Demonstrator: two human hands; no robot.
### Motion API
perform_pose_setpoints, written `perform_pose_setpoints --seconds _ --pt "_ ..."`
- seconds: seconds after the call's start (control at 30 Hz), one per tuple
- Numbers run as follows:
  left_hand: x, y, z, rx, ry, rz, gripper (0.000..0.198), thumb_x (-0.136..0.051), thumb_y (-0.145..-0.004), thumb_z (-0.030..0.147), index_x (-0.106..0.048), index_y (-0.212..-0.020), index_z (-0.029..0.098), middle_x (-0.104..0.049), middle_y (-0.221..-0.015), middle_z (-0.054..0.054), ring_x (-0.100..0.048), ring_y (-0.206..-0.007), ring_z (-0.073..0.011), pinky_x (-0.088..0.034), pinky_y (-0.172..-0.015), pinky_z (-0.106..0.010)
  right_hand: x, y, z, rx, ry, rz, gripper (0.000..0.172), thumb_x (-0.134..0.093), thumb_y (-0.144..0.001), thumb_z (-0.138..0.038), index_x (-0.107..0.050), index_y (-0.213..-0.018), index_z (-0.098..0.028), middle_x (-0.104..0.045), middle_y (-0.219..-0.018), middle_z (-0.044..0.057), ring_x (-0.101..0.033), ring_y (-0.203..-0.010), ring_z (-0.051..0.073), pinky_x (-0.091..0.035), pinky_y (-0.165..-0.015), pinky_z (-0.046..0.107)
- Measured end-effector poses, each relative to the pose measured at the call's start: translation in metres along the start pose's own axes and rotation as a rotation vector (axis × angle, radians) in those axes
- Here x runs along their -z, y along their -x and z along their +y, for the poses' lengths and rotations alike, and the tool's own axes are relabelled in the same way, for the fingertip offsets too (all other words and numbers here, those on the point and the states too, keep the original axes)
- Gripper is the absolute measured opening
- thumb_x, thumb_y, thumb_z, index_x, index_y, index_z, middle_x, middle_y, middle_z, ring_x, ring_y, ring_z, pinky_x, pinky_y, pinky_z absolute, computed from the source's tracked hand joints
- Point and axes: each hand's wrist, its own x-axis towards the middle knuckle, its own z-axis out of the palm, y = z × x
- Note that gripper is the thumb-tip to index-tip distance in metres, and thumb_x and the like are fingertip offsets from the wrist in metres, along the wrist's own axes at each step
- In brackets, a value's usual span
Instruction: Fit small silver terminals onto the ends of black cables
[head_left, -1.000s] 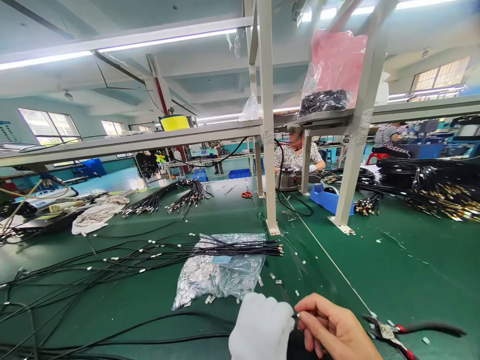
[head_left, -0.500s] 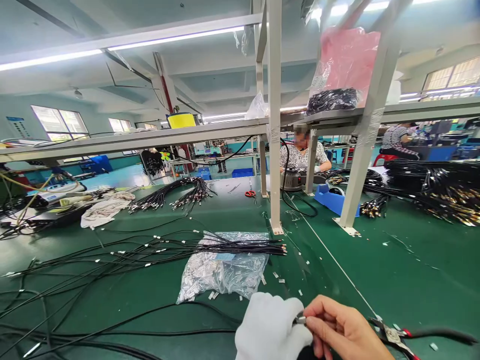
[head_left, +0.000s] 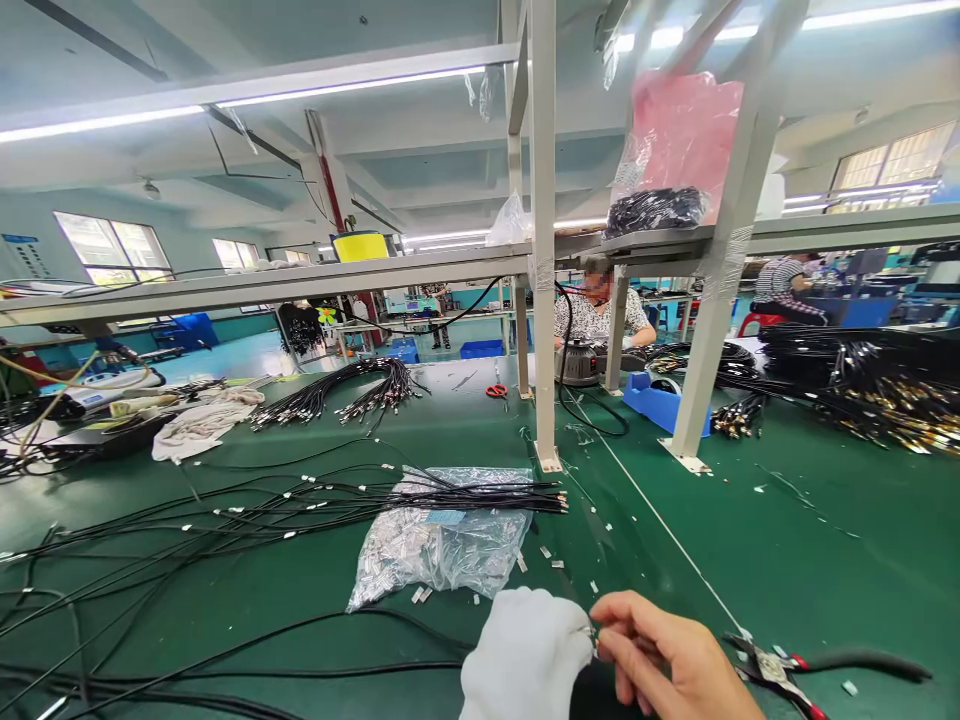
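At the bottom edge of the head view my left hand (head_left: 525,655), in a white glove, is closed around a black cable end. My bare right hand (head_left: 667,660) meets it fingertip to fingertip, pinching a small metal sleeve (head_left: 594,640) at the cable's tip. A clear bag of metal sleeves (head_left: 442,545) lies just beyond my hands. A bundle of black cables (head_left: 300,505) with its ends at the bag fans out to the left. Red-handled pliers (head_left: 780,668) lie on the green mat right of my right hand.
A white frame post (head_left: 544,250) stands on the green table (head_left: 787,540) behind the bag, a second post (head_left: 712,300) to its right. More cable bundles (head_left: 862,385), a blue tray (head_left: 660,400) and red scissors (head_left: 495,391) lie farther back. A co-worker (head_left: 596,305) sits across the table.
My hands stay together at the bottom edge; the right fingers have shifted slightly on the sleeve. The view swayed a little right, then back.
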Motion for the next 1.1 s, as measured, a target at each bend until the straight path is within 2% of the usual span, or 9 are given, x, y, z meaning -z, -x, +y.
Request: perform_pose_setpoints --seconds 0.17,0.4,0.53,0.63,0.7,0.8,0.9,1.0,1.1 --pt "-0.005 0.001 -0.002 -0.013 -0.023 -0.012 0.014 -0.057 -0.088 0.015 -0.062 -0.087 0.028 -0.063 -0.084 0.005 -0.057 -0.085 -0.0160 -0.046 -0.076 -0.024 -0.007 0.003 -0.007 0.090 0.144 0.050 0.030 -0.047 -0.094 -0.046 -0.053 -0.074 -0.023 -0.053 -0.057 -0.004 -0.053 -0.051 0.015 -0.041 -0.056 0.026" --pt "-0.008 0.003 -0.006 -0.004 -0.016 0.053 0.013 -0.053 -0.091 0.020 -0.060 -0.085 0.029 -0.062 -0.083 0.006 -0.056 -0.087 -0.0172 -0.045 -0.081 -0.029 -0.012 -0.004 0.002 -0.137 -0.145 -0.031 0.034 -0.051 -0.088 -0.054 -0.048 -0.078 -0.021 -0.059 -0.065 -0.001 -0.054 -0.045 0.012 -0.035 -0.042 0.023" --pt "-0.006 0.003 -0.003 0.030 0.086 0.022 0.022 -0.053 -0.090 0.018 -0.062 -0.100 0.035 -0.066 -0.092 0.008 -0.058 -0.090 -0.0165 -0.045 -0.082 -0.027 -0.013 0.000 0.005 0.021 0.091 0.087 0.035 -0.048 -0.093 -0.053 -0.054 -0.077 -0.023 -0.055 -0.062 -0.003 -0.053 -0.047 0.014 -0.038 -0.049 0.026" --pt "0.003 0.002 -0.001 0.057 0.034 -0.026 0.020 -0.052 -0.090 0.019 -0.064 -0.096 0.034 -0.067 -0.092 0.007 -0.058 -0.091 -0.0178 -0.046 -0.083 -0.029 -0.012 0.003 0.004 0.126 0.190 0.153 0.038 -0.046 -0.096 -0.056 -0.054 -0.075 -0.024 -0.052 -0.059 -0.003 -0.050 -0.047 0.015 -0.039 -0.053 0.028" --pt "0.012 0.000 0.001 0.155 0.032 -0.038 0.021 -0.052 -0.091 0.018 -0.065 -0.095 0.035 -0.067 -0.094 0.007 -0.059 -0.094 -0.0183 -0.046 -0.085 -0.030 -0.008 0.002 0.004 0.060 0.111 0.165 0.045 -0.046 -0.094 -0.064 -0.053 -0.077 -0.024 -0.054 -0.060 -0.003 -0.051 -0.047 0.014 -0.039 -0.050 0.027" --pt "0.024 -0.003 0.003 0.285 0.090 -0.054 0.024 -0.052 -0.092 0.019 -0.066 -0.096 0.038 -0.067 -0.098 0.009 -0.060 -0.099 -0.0172 -0.046 -0.088 -0.029 0.003 -0.004 0.007 -0.093 -0.122 0.099 0.060 -0.048 -0.085 -0.080 -0.054 -0.082 -0.021 -0.059 -0.064 -0.001 -0.056 -0.046 0.014 -0.038 -0.042 0.023" --pt "0.028 -0.004 0.004 0.321 0.131 -0.079 0.025 -0.052 -0.093 0.020 -0.066 -0.098 0.041 -0.066 -0.101 0.010 -0.060 -0.103 -0.0166 -0.046 -0.093 -0.030 0.015 -0.009 0.011 -0.094 -0.206 0.072 0.068 -0.049 -0.081 -0.085 -0.058 -0.092 -0.018 -0.062 -0.071 0.003 -0.060 -0.049 0.016 -0.042 -0.041 0.023" --pt "0.025 -0.003 0.002 0.346 0.144 -0.093 0.025 -0.052 -0.093 0.022 -0.066 -0.100 0.040 -0.066 -0.105 0.008 -0.059 -0.107 -0.0184 -0.047 -0.095 -0.034 0.020 -0.009 0.012 -0.027 -0.106 0.153 0.061 -0.047 -0.089 -0.077 -0.061 -0.100 -0.018 -0.064 -0.075 0.004 -0.060 -0.054 0.017 -0.046 -0.047 0.026" --pt "0.021 -0.001 -0.002 0.325 0.160 -0.084 0.025 -0.052 -0.093 0.022 -0.067 -0.101 0.039 -0.066 -0.106 0.006 -0.060 -0.108 -0.0183 -0.046 -0.096 -0.033 0.017 -0.005 0.009 0.036 0.072 0.169 0.043 -0.051 -0.093 -0.061 -0.064 -0.102 -0.021 -0.065 -0.077 0.002 -0.061 -0.055 0.017 -0.049 -0.054 0.027"
